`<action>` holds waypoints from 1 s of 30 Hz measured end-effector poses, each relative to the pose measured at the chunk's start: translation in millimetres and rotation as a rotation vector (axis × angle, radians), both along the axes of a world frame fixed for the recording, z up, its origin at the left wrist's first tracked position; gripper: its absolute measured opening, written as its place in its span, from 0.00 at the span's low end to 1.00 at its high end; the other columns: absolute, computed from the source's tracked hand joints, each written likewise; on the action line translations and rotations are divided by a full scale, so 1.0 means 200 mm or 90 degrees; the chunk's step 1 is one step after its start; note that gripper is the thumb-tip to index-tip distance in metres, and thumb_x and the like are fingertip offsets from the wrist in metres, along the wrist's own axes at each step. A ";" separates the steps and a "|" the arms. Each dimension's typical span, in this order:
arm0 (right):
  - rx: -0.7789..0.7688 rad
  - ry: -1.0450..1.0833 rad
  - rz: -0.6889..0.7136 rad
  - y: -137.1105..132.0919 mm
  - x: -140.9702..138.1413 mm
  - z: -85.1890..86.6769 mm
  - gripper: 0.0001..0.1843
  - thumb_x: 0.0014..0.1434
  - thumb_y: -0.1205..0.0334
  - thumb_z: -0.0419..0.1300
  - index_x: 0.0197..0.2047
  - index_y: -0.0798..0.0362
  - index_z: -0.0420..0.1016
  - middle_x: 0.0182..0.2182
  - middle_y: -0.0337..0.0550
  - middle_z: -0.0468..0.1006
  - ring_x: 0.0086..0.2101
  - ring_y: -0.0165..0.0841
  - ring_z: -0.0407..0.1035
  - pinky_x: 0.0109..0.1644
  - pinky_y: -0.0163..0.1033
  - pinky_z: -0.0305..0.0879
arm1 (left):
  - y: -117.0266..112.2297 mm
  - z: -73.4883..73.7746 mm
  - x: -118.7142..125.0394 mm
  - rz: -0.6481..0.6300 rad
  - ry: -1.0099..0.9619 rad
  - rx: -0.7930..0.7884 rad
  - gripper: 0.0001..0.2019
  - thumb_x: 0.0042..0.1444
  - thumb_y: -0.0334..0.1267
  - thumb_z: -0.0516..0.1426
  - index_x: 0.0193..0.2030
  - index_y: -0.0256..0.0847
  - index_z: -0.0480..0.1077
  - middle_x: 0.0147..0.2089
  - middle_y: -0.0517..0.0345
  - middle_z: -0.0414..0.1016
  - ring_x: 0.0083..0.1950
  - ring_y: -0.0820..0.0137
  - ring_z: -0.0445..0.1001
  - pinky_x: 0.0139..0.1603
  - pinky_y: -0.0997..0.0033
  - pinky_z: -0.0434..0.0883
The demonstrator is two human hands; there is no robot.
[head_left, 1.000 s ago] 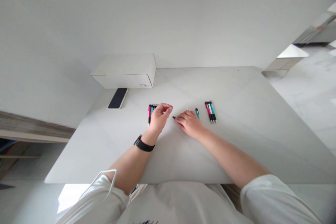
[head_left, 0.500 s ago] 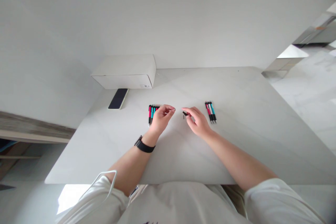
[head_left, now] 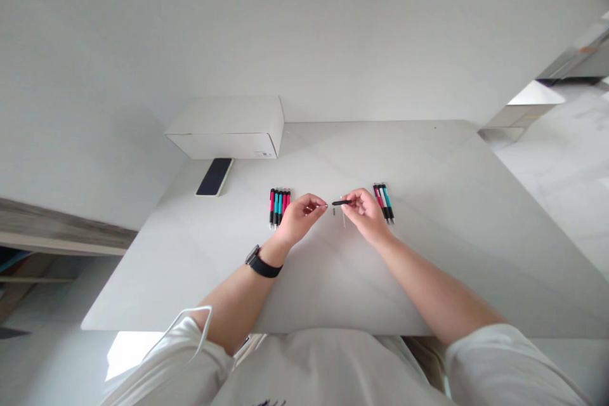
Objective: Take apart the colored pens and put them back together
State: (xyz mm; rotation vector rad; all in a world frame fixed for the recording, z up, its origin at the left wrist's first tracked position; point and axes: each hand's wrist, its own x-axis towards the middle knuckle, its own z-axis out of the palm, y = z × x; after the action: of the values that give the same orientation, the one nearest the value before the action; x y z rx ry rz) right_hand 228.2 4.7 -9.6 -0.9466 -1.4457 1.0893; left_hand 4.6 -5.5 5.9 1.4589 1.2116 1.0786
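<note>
My left hand (head_left: 302,219) is pinched shut on a tiny silver pen part (head_left: 326,205). My right hand (head_left: 366,212) holds a slim black pen barrel (head_left: 341,202) between its fingertips, and the barrel points towards my left hand with a small gap between them. Just below that gap, a thin pale refill (head_left: 343,212) and a small grey piece (head_left: 333,210) lie on the table. Several assembled pink, teal and black pens (head_left: 280,207) lie side by side left of my left hand, and a similar row (head_left: 383,203) lies beside my right hand.
A white cardboard box (head_left: 223,137) stands at the table's back edge against the wall, with a black smartphone (head_left: 214,176) lying face up in front of it. The pale stone table (head_left: 404,279) has its front edge against my body.
My hands have moved closer together. The black pen barrel, earlier on the table, is now lifted in my right hand. My left hand has shifted slightly right, still pinching the small part.
</note>
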 end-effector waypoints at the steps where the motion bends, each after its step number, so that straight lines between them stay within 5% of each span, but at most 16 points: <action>1: -0.001 -0.002 0.008 -0.01 0.00 0.01 0.15 0.63 0.49 0.68 0.45 0.46 0.69 0.45 0.45 0.80 0.43 0.37 0.76 0.50 0.44 0.74 | 0.00 0.00 0.00 -0.003 -0.008 -0.005 0.14 0.60 0.50 0.66 0.43 0.42 0.78 0.37 0.55 0.79 0.34 0.72 0.73 0.35 0.72 0.68; 10: 0.030 -0.037 0.021 -0.03 -0.02 0.03 0.14 0.63 0.49 0.68 0.44 0.46 0.71 0.44 0.45 0.82 0.44 0.38 0.78 0.51 0.46 0.76 | -0.01 0.01 0.01 -0.028 -0.051 -0.024 0.14 0.60 0.49 0.66 0.43 0.41 0.76 0.37 0.56 0.78 0.33 0.73 0.72 0.35 0.73 0.66; 20: 0.234 -0.253 -0.058 -0.04 0.01 0.10 0.04 0.67 0.58 0.64 0.44 0.45 0.76 0.42 0.45 0.83 0.43 0.41 0.77 0.51 0.48 0.74 | 0.01 0.00 0.00 -0.041 -0.069 -0.046 0.14 0.59 0.49 0.67 0.43 0.40 0.76 0.37 0.55 0.79 0.33 0.73 0.72 0.34 0.73 0.66; 30: 0.199 -0.364 -0.039 -0.01 0.04 0.08 0.16 0.72 0.49 0.58 0.35 0.47 0.75 0.30 0.42 0.79 0.35 0.38 0.73 0.42 0.43 0.66 | 0.00 0.01 0.00 -0.030 0.018 -0.005 0.14 0.61 0.50 0.65 0.43 0.41 0.78 0.37 0.54 0.80 0.35 0.70 0.76 0.37 0.71 0.71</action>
State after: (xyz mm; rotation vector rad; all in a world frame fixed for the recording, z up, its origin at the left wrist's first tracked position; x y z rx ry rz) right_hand 236.1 1.8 5.9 -1.1139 -1.9639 0.5350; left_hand 3.9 -6.5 8.0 1.4944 1.1943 1.0225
